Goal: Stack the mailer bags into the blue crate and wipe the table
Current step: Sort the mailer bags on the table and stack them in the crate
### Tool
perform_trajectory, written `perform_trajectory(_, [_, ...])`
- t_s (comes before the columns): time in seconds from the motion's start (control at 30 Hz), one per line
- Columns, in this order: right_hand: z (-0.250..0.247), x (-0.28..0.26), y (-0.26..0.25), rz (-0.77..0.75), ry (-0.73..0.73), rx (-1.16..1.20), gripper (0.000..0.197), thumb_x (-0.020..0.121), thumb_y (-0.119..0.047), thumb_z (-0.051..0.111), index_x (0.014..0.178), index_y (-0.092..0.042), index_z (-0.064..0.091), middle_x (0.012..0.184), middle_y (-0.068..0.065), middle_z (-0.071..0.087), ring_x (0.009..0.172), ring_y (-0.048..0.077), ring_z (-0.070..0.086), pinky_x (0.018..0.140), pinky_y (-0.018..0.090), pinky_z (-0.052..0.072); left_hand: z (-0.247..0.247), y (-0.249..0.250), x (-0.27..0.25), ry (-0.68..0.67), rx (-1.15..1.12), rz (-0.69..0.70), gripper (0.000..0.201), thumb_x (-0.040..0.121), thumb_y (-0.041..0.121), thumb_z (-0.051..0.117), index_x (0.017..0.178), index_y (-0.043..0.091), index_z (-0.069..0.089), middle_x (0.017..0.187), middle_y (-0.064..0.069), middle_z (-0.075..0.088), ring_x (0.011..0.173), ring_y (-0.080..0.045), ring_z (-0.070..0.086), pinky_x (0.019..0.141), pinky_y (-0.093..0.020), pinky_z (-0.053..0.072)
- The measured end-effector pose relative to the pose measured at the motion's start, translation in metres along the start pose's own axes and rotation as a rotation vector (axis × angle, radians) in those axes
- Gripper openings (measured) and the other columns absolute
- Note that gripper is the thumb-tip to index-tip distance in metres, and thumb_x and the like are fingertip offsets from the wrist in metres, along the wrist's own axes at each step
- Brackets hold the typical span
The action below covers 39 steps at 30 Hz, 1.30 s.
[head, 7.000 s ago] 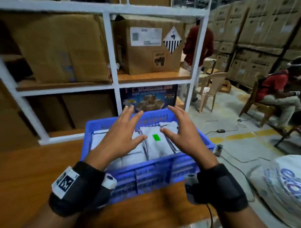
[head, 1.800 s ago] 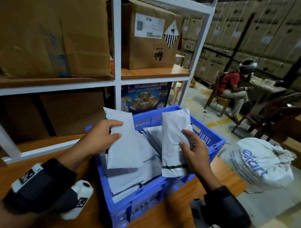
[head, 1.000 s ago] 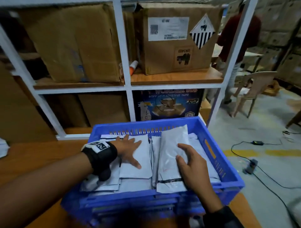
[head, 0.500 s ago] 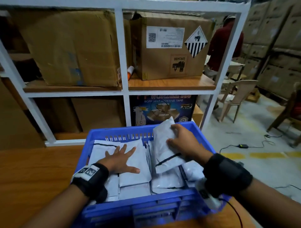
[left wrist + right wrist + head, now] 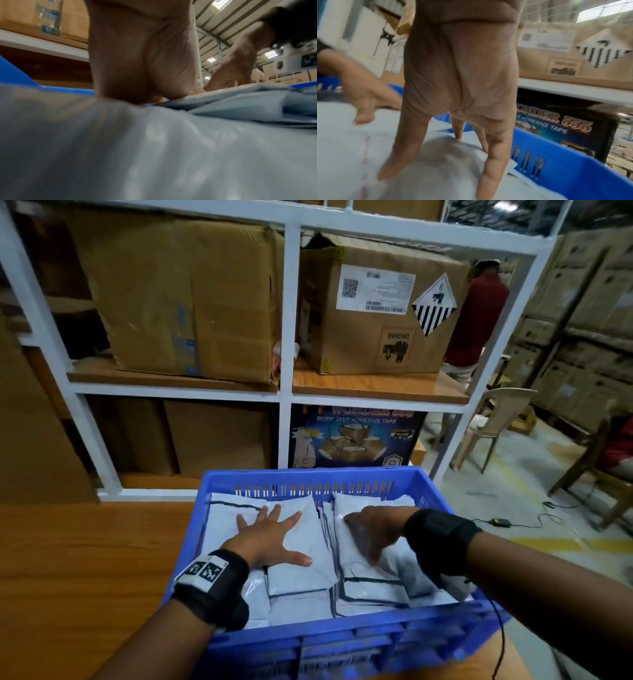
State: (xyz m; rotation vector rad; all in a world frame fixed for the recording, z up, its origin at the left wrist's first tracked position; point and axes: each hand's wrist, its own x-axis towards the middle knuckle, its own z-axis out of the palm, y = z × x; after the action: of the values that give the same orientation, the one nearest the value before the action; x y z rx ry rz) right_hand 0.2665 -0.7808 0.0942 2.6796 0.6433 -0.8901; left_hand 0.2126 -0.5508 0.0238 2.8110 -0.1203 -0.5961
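Scene: a worker packs white mailer bags point(image 5: 298, 542) into a blue crate point(image 5: 308, 477) standing on a wooden table point(image 5: 85, 559), just in front of a white shelving rack point(image 5: 286, 337) holding cardboard boxes.
Left hand: the left hand point(image 5: 270, 539) lies flat, fingers spread, pressing the crate's left-hand stack.
Right hand: the right hand point(image 5: 373, 529) presses the right-hand stack with straight, splayed fingers point(image 5: 494, 152), gripping nothing.
Bags: two side-by-side piles fill the crate, lying flat below its rim.
Progress: stacking appears nearly complete; no bags show on the table beside the crate.
Remaining: wiping the table seems not yet begun; no cloth is visible.
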Motion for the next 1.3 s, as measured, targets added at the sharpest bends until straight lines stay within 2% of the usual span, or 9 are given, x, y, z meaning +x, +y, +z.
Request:
perform_trajectory(0.17, [-0.008,0.009,-0.004,-0.011,0.048,0.013,0.103,0.067,-0.031,0.088,0.151,-0.024,0.028,0.146,0.005,0.044,0.131,0.029,0.046,0.098,0.032,0.043,-0.001,0.000,0.003,0.041,-0.010,-0.011,0.106,0.072,0.084,0.051,0.154,0.043,-0.003,0.164,-0.005,-0.009,0.150,-0.027,-0.015,0.114,-0.065,-0.009])
perform_trajectory(0.33, [0.007,0.033,-0.010,0.018,0.061,-0.035,0.075,0.056,-0.042,0.079,0.119,-0.024,0.044,0.113,0.008,0.060,0.104,0.028,0.056,0.087,0.041,0.053,0.001,0.003,0.005,-0.002,0.031,-0.004,0.106,0.073,0.084,0.051,0.153,0.043,-0.004,0.164,-0.006,-0.010,0.150,-0.028,-0.015,0.114,-0.065,-0.009])
perform_trajectory(0.53, [0.008,0.015,-0.009,-0.029,0.057,0.036,0.100,0.072,-0.034,0.083,0.152,-0.022,0.025,0.139,0.013,0.042,0.124,0.033,0.048,0.103,0.044,0.045,0.004,0.001,0.008,-0.026,0.067,0.005,0.106,0.071,0.085,0.051,0.153,0.045,-0.005,0.164,-0.004,-0.013,0.150,-0.027,-0.016,0.112,-0.067,-0.011])
perform_trajectory(0.73, [-0.004,0.003,0.001,-0.036,0.098,0.084,0.110,0.071,-0.057,0.079,0.155,-0.032,0.013,0.156,0.009,0.026,0.144,0.033,0.028,0.116,0.046,0.028,-0.004,0.001,-0.004,0.027,0.028,-0.003,0.105,0.072,0.085,0.049,0.152,0.046,-0.005,0.164,-0.003,-0.012,0.150,-0.026,-0.017,0.112,-0.068,-0.010])
perform_trajectory(0.87, [-0.007,-0.010,0.034,0.072,0.051,0.168,0.120,0.066,-0.068,0.077,0.156,-0.035,0.006,0.164,0.001,0.010,0.150,0.025,0.013,0.120,0.040,0.014,-0.020,-0.011,-0.011,-0.035,0.062,-0.134,0.120,0.056,0.094,0.050,0.150,0.049,-0.009,0.162,-0.005,-0.018,0.148,-0.038,-0.015,0.112,-0.072,0.005])
perform_trajectory(0.97, [0.004,-0.008,0.044,0.118,-0.041,0.170,0.119,0.070,-0.067,0.075,0.157,-0.028,0.004,0.164,-0.003,0.009,0.151,0.021,0.013,0.122,0.038,0.011,-0.019,-0.012,-0.015,-0.163,0.154,-0.188,0.125,0.053,0.096,0.052,0.149,0.049,-0.014,0.162,-0.009,-0.019,0.148,-0.044,-0.007,0.115,-0.061,0.017])
perform_trajectory(1.07, [0.014,0.000,0.043,0.083,-0.076,0.155,0.130,0.056,-0.068,0.081,0.157,-0.024,0.012,0.162,-0.002,0.022,0.147,0.020,0.025,0.121,0.040,0.018,-0.013,-0.004,-0.016,-0.216,0.188,-0.204,0.118,0.067,0.086,0.056,0.149,0.046,-0.018,0.161,-0.013,-0.022,0.147,-0.047,-0.008,0.114,-0.058,0.018])
perform_trajectory(1.2, [0.015,0.026,0.055,0.044,-0.084,0.217,0.145,0.026,-0.079,0.083,0.151,-0.031,0.027,0.157,-0.006,0.032,0.142,0.021,0.034,0.117,0.041,0.027,-0.021,0.000,-0.016,-0.233,0.194,-0.229,0.122,0.061,0.091,0.055,0.149,0.048,-0.017,0.162,-0.011,-0.018,0.148,-0.043,-0.001,0.115,-0.056,0.018])
perform_trajectory(1.3, [-0.013,0.000,0.046,0.069,-0.035,0.173,0.107,0.062,-0.069,0.078,0.149,-0.024,0.035,0.156,-0.002,0.036,0.142,0.022,0.034,0.115,0.036,0.028,-0.047,0.005,-0.022,-0.190,0.149,-0.204,0.139,0.038,0.101,0.046,0.151,0.045,-0.012,0.164,-0.009,-0.010,0.150,-0.034,0.009,0.119,-0.049,0.016])
